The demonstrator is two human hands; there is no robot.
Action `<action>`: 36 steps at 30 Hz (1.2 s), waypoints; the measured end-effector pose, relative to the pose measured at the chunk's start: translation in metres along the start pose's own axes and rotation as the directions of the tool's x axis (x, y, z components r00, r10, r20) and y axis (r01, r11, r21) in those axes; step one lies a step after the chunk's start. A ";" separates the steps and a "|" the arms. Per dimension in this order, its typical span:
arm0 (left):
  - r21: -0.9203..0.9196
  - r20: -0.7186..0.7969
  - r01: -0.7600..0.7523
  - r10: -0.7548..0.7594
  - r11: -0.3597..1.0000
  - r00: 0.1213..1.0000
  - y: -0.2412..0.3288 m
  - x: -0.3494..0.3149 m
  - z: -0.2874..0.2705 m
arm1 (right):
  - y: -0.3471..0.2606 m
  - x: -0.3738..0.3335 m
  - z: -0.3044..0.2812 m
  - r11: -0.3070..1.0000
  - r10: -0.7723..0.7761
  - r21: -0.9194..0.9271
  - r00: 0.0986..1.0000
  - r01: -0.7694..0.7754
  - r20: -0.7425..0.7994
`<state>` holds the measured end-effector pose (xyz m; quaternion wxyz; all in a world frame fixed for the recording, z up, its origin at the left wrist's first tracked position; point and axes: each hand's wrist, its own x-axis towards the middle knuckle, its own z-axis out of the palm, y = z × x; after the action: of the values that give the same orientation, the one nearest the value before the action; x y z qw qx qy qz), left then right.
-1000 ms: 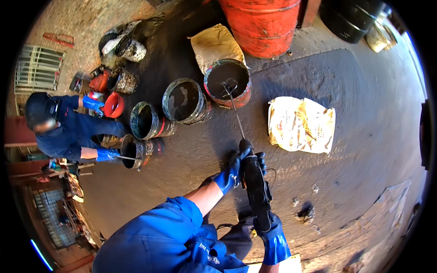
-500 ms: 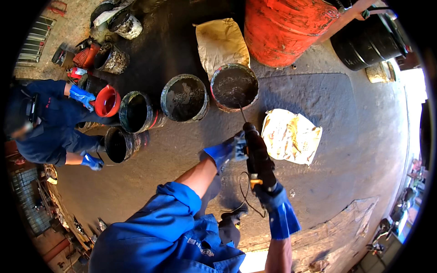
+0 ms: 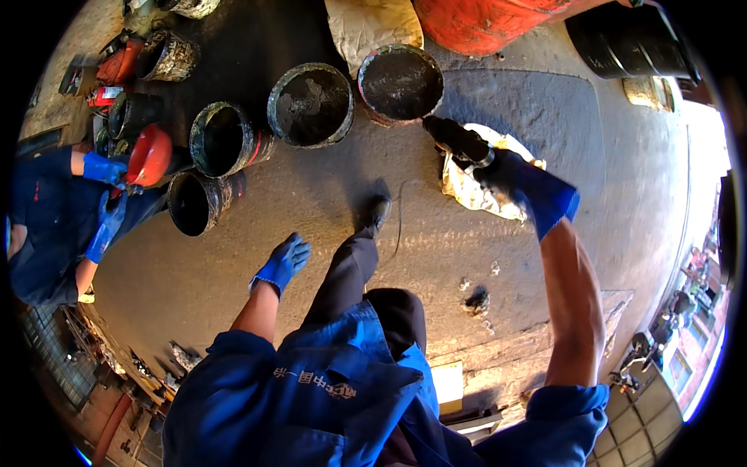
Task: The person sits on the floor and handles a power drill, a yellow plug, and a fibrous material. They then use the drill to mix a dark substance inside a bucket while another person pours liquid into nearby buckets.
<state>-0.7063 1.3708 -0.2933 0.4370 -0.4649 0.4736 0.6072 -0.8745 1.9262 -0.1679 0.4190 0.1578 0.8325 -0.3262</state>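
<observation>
In my right hand [image 3: 523, 185], gloved in blue, is a black power drill [image 3: 461, 144], held by its rear end. Its front end points at the near right rim of a bucket [image 3: 389, 119] of dark, wet material; I cannot make out the drill's shaft. My left hand [image 3: 286, 261], also in a blue glove, hangs low over the floor, away from the drill. It holds nothing, and its fingers are loosely stretched. Beneath the drill lies a crumpled white and tan sack [image 3: 467, 187]. Left of the first bucket stands a second bucket [image 3: 311, 145] of grey-black material.
Two dark buckets [image 3: 263, 145] stand further left. A co-worker there holds a red bowl-like vessel [image 3: 149, 156] in gloved hands. A brown paper sack [image 3: 373, 31] and a red drum [image 3: 482, 23] are at the back. A cord [image 3: 401, 222] trails by my foot [image 3: 379, 212].
My left hand has let go of the drill and moved left and down. My right hand has carried the drill up and right. The co-worker's red vessel has tilted.
</observation>
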 end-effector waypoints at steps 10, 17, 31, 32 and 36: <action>0.305 -0.121 0.085 -0.049 0.949 0.991 -0.035 -0.032 -0.036 | -0.003 -0.031 -0.023 0.992 -0.069 -0.108 0.997 0.064 -0.044; 0.278 -0.097 -0.055 0.085 0.959 0.992 -0.059 -0.058 -0.017 | 0.028 -0.042 -0.017 0.998 0.009 -0.058 1.000 -0.011 -0.028; 0.082 -0.038 -0.076 0.080 0.994 0.996 -0.039 -0.035 0.029 | 0.061 0.024 0.021 0.999 0.030 -0.039 0.998 -0.031 -0.048; 0.061 0.055 -0.147 0.143 0.987 0.988 -0.011 -0.029 0.060 | 0.062 0.026 0.026 0.998 0.025 -0.048 0.998 -0.027 -0.049; -0.031 0.328 -0.272 0.267 0.962 0.906 0.068 -0.014 0.185 | 0.003 0.013 0.018 0.996 0.075 -0.048 0.997 -0.073 0.031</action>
<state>-0.7979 1.5397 -0.2456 0.4255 -0.2837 0.4579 0.7272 -0.8696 1.9162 -0.1879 0.4482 0.1733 0.8265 -0.2935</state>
